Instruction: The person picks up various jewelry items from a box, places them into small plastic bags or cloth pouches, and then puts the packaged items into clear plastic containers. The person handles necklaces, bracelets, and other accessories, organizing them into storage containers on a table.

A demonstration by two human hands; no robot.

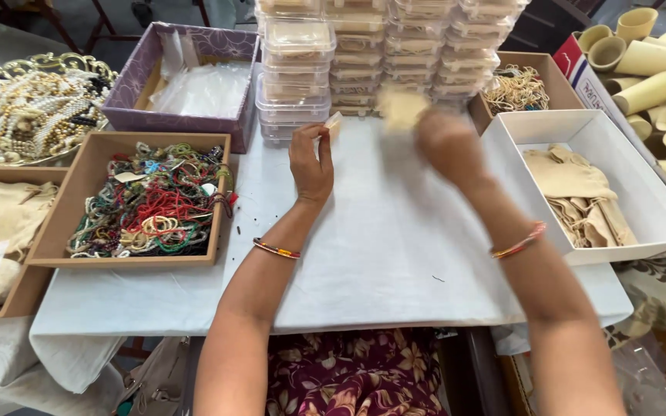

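A small pale card [334,123] is pinched between thumb and fingers of the left hand [311,163], held just above the white-covered counter [379,254], close in front of the stacked clear plastic boxes [379,54]. The right hand [445,142] is blurred, raised near the stacks; a beige pouch-like piece [402,108] is seen at its fingertips, but whether it is gripped cannot be told. Bangles are worn on both wrists. At right, a white box [649,208] is filled with beige cloth pouches [572,192]; behind it, a brown box of pale bead strings [514,88] is placed. At left, a brown tray of coloured bead strings [152,204] is set beside a purple box [136,85] and a gilt tray of pearl strings [28,108]. Cream tubes [660,77] are piled far right.
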